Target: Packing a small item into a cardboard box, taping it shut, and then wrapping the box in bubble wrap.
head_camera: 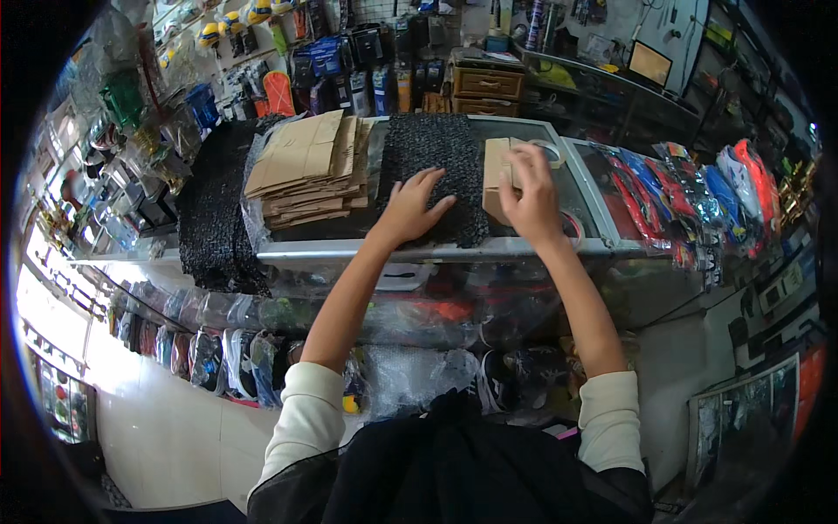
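Observation:
My left hand lies over a strip of black bubble wrap, thumb and fingers spread and nothing in them. The strip runs across the glass counter top. To its right stands a small cardboard box. My right hand is over the box's right side, slightly blurred, with thumb and fingers apart and curved. Whether its fingertips touch the box is unclear. Behind that hand a roll of tape shows in part, and another roll is partly covered by my wrist.
Flattened cardboard boxes are stacked left of the strip. More black bubble wrap hangs over the counter's front edge. Plastic-wrapped goods lie at the right. Wrapped shoes line the shelf below the glass counter.

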`<state>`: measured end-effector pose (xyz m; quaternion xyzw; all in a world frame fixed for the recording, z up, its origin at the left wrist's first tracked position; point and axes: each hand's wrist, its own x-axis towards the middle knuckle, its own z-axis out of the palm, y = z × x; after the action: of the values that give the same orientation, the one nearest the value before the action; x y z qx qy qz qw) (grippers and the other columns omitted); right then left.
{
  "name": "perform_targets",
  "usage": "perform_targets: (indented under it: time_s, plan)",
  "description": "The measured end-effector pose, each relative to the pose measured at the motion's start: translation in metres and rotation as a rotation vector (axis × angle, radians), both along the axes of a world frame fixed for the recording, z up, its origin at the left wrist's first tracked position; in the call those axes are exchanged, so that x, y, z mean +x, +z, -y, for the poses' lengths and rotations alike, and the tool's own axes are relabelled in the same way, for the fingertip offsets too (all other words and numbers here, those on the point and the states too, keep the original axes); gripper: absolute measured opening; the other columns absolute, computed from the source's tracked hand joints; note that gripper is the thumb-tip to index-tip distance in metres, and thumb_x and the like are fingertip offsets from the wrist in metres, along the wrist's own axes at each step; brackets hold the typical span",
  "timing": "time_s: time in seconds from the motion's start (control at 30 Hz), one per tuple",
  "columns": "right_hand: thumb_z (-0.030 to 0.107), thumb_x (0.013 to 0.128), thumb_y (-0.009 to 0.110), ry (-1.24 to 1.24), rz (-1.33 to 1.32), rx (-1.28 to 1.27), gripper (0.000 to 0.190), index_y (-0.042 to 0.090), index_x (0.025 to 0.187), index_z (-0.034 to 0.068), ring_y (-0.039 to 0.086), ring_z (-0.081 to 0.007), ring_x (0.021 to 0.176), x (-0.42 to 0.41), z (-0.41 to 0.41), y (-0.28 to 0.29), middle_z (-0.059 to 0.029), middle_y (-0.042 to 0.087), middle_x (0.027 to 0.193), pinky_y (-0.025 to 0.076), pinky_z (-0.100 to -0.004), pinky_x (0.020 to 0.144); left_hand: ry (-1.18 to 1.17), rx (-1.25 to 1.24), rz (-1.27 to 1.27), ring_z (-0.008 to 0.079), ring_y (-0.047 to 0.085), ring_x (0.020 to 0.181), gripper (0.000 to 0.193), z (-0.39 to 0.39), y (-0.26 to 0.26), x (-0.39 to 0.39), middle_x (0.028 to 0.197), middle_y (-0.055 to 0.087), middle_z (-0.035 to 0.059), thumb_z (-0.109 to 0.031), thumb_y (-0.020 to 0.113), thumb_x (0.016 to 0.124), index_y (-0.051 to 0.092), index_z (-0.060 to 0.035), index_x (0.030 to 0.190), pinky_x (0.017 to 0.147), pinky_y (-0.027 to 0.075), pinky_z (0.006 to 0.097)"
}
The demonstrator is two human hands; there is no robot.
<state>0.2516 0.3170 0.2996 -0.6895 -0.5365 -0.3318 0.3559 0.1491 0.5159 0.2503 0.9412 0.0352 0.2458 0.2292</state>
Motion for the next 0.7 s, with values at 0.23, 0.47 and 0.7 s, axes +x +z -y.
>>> perform_targets:
  time_s: [0.23, 0.47, 0.7]
  plan:
    - [0.028, 0.087, 0.06, -0.07, -0.531, 0.042, 0.061, 0.035, 0.134, -0.002, 0.041, -0.0395, 0.123, 0.061, 0.007, -0.057, -0.0253, 0.042, 0.13, 0.032, -0.042, 0.104, -0.244, -0.71, 0.091, 0.0323, 0.046, 0.125, 0.061, 0.055, 0.001, 0.054, 0.132, 0.048, 0.0254, -0.036, 0.049, 0.096, 0.034, 0.0077, 0.136, 0.104, 0.034, 0.0346]
    - [0.034, 0.084, 0.066, 0.116, -0.863, 0.02, 0.071, 0.034, 0.135, -0.004, 0.045, -0.0345, 0.121, 0.065, 0.012, -0.052, -0.0255, 0.044, 0.129, 0.035, -0.039, 0.102, -0.395, -0.489, 0.235, 0.0275, 0.031, 0.135, 0.06, 0.065, -0.021, 0.055, 0.144, 0.032, 0.0231, -0.022, 0.044, 0.099, 0.017, 0.0055, 0.145, 0.11, 0.024, 0.0335]
    - [0.039, 0.072, 0.077, 0.256, -1.206, -0.044, 0.09, 0.031, 0.136, -0.006, 0.051, -0.0258, 0.116, 0.066, 0.021, -0.039, -0.0202, 0.05, 0.126, 0.038, -0.0347, 0.1, -0.349, -0.269, 0.219, 0.034, 0.027, 0.137, 0.063, 0.064, -0.002, 0.02, 0.145, 0.028, 0.0271, -0.021, 0.05, 0.096, 0.02, 0.0058, 0.143, 0.112, 0.022, 0.0369]
